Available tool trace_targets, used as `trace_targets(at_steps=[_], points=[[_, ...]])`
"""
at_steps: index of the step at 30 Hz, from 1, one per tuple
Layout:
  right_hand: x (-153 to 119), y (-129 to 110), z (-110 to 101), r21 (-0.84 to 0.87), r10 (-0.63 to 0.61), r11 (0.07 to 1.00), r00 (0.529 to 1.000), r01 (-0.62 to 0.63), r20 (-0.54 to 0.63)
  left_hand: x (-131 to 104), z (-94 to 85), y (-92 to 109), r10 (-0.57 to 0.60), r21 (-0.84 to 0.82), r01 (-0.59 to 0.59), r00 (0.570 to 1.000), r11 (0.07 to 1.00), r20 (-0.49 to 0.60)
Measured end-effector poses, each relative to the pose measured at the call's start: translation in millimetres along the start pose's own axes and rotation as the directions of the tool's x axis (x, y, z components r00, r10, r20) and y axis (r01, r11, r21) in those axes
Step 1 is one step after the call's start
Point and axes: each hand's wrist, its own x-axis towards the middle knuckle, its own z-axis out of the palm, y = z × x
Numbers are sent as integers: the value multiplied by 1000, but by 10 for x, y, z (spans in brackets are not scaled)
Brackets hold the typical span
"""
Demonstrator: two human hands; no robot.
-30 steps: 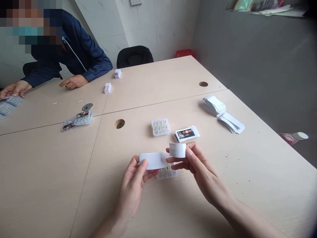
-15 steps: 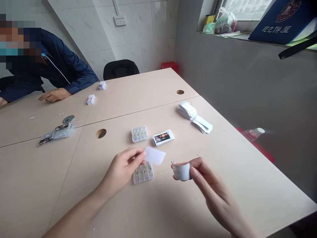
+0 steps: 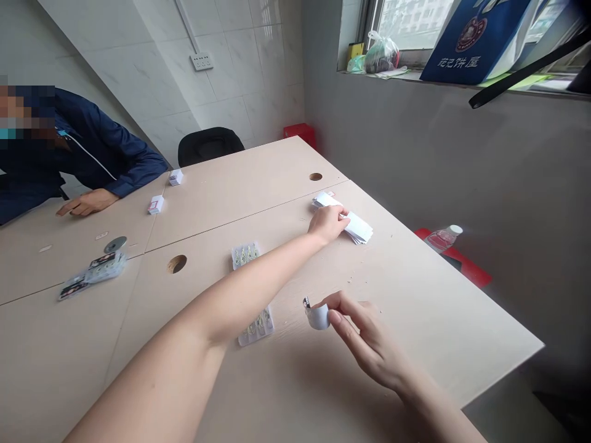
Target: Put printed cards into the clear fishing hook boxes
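My left hand [image 3: 329,223] reaches across the table to the white paper strips [image 3: 359,229], its fingers closed at the pile; what they pinch is too small to make out. Nearer to me, my right hand [image 3: 357,332] pinches a curved white strip [image 3: 318,317] with a dark printed end. A clear compartment box with small metal pieces [image 3: 244,253] lies partly behind my left forearm. Another such box [image 3: 257,327] is below the forearm, also partly covered. The printed card stack is hidden from view.
Clear packs with dark cards [image 3: 92,275] and a metal disc [image 3: 115,244] lie at the left. Two small white stacks [image 3: 156,205] [image 3: 176,177] stand near a seated person's hand [image 3: 87,202]. Table holes [image 3: 176,264] [image 3: 316,176] are visible. A bottle [image 3: 444,238] is beyond the right edge.
My left hand has moved away to the far strips, and the translucent piece it held is no longer visible. My right hand still holds the curved strip. The view has shifted.
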Motion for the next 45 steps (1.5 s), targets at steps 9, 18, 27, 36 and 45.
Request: trace_targets(at_steps=[9, 18, 27, 36, 45], points=[[-43, 77, 25, 72, 76, 995, 973, -62, -218, -1118, -554, 243, 46, -13, -53, 949, 999, -311], [-88, -134, 309, -267, -229, 952, 931, 152, -285, -2725, -423, 331, -205, -224, 159, 958, 961, -201], [-162, -283, 557, -427, -450, 829, 885, 362, -122, -3062, -519, 391, -170, -496, 167, 985, 852, 41], [-58, -443, 526, -560, -464, 776, 865, 291, -194, -3063, -747, 205, -122, -326, 122, 992, 937, 18], [372, -497, 598, -454, -330, 818, 935, 352, 129, -3003, -845, 18, -244, -279, 246, 969, 928, 41]])
